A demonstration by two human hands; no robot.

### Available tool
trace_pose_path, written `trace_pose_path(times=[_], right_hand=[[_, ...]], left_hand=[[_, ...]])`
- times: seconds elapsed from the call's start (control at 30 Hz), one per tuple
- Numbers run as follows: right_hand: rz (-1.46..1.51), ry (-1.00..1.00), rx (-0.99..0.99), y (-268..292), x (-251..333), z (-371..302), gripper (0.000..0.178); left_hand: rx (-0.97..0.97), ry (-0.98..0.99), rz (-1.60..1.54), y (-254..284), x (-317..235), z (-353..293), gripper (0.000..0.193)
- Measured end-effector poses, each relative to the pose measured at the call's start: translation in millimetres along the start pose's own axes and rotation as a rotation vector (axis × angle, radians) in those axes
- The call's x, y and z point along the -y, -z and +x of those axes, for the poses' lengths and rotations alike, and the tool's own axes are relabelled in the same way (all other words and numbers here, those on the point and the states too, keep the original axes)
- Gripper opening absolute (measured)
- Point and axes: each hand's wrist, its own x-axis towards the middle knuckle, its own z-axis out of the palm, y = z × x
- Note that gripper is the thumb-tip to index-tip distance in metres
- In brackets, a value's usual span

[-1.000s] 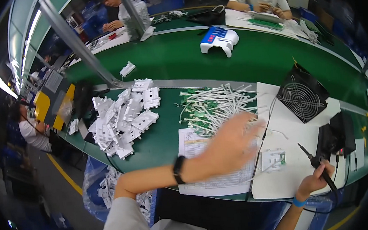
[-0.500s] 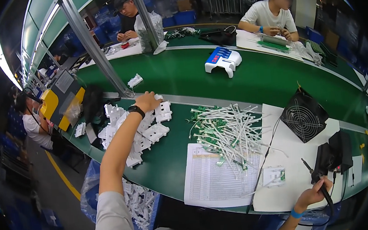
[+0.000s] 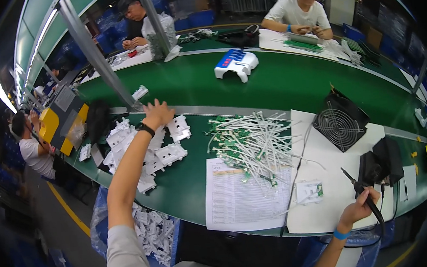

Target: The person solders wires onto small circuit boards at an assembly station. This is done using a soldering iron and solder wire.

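My left hand [image 3: 158,114] reaches over the far side of a heap of white plastic housings [image 3: 122,139], fingers spread and holding nothing. Just right of that hand lies a single flat white housing [image 3: 179,128]. My right hand [image 3: 356,211] is closed round the handle of a soldering iron [image 3: 359,188], its tip pointing up and left. Left of the iron, a white housing with a small green board and a white wire [image 3: 309,192] rests on the white sheet [image 3: 300,222]. A pile of white wires with green boards [image 3: 254,145] lies mid-bench.
A black fan [image 3: 341,126] and black soldering station [image 3: 387,160] stand at right. A printed paper [image 3: 249,206] lies near the front edge. Behind the metal rail, a green conveyor [image 3: 290,87] carries a blue-and-white casing [image 3: 237,65]. A metal post [image 3: 99,57] rises at left. Co-workers sit beyond.
My left hand has drawn slightly back from the housing at the heap's far right, its fingers now spread. The casing on the conveyor has shifted left. My right hand still holds the soldering iron.
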Motion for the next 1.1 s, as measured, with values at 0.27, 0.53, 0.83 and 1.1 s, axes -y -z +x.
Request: trace_pose_path(times=[0.27, 0.53, 0.83, 1.1], right_hand=[[0.124, -0.103, -0.028, -12, 23, 0, 0.011], [0.169, -0.032, 0.083, -23, 31, 5, 0.009], [0.141, -0.068, 0.13, -24, 37, 7, 0.012], [0.187, -0.052, 0.351, -21, 32, 6, 0.014]], left_hand=[[-0.548, -0.748, -0.401, 81, -178, -205, 0.035], [-0.228, -1.203, -0.626, 32, -309, -286, 0.046], [-0.068, -1.228, -0.624, 2, -328, -269, 0.047], [-0.06, -1.239, -0.661, 5, -323, -265, 0.047]])
